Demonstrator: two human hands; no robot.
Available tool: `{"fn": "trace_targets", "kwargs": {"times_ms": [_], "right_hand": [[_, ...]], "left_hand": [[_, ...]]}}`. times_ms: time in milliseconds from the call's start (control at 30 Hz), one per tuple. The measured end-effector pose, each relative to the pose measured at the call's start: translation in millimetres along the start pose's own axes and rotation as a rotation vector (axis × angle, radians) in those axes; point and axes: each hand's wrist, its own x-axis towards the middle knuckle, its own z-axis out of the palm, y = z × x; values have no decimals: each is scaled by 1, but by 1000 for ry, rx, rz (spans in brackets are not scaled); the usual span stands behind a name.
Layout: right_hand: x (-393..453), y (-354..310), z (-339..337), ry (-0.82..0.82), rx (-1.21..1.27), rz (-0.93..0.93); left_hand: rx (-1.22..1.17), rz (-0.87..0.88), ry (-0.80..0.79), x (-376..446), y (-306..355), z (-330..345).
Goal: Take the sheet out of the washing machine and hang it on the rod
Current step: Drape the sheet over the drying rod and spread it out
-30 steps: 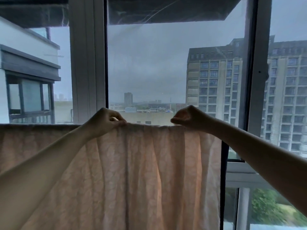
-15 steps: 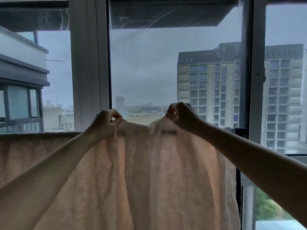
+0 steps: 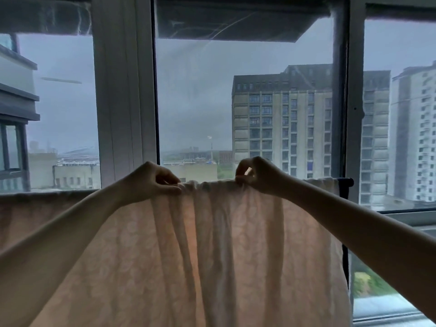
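Observation:
A pale pinkish patterned sheet [image 3: 212,256] hangs in folds over a dark horizontal rod [image 3: 345,182], which runs across the window and shows bare only at its right end. My left hand [image 3: 151,181] pinches the sheet's top edge at the middle. About a hand's width to the right, my right hand [image 3: 257,174] grips a small bunch of the same edge at the rod. Between the hands the fabric lies gathered along the rod. The sheet stretches on to the left edge of the view.
A large window stands right behind the rod, with a broad white frame post [image 3: 122,90] at the left and a dark post [image 3: 342,102] at the right. A sill [image 3: 405,215] runs at the lower right. Tall buildings show outside.
Half a second ago both hands held the sheet's edge lifted above the rod; now it is back down along the rod. The hands have moved slightly apart.

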Motion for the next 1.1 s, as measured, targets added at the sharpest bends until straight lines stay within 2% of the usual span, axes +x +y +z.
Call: {"fn": "trace_targets", "kwargs": {"times_ms": [200, 367, 633, 833, 967, 1033, 1100], "right_hand": [[3, -17, 8, -7, -48, 48], [11, -37, 23, -35, -34, -37], [32, -62, 50, -11, 17, -91], [51, -73, 55, 59, 14, -66], [69, -80, 52, 241, 118, 18], [68, -87, 60, 149, 33, -25], [67, -93, 66, 65, -21, -51]], "left_hand": [[-25, 23, 35, -12, -17, -14], [-26, 19, 133, -16, -21, -18], [130, -37, 209, -27, -40, -31], [141, -137, 133, -42, -52, -52], [203, -179, 60, -47, -61, -62], [321, -205, 47, -50, -71, -68], [340, -203, 42, -54, -78, -71]]}}
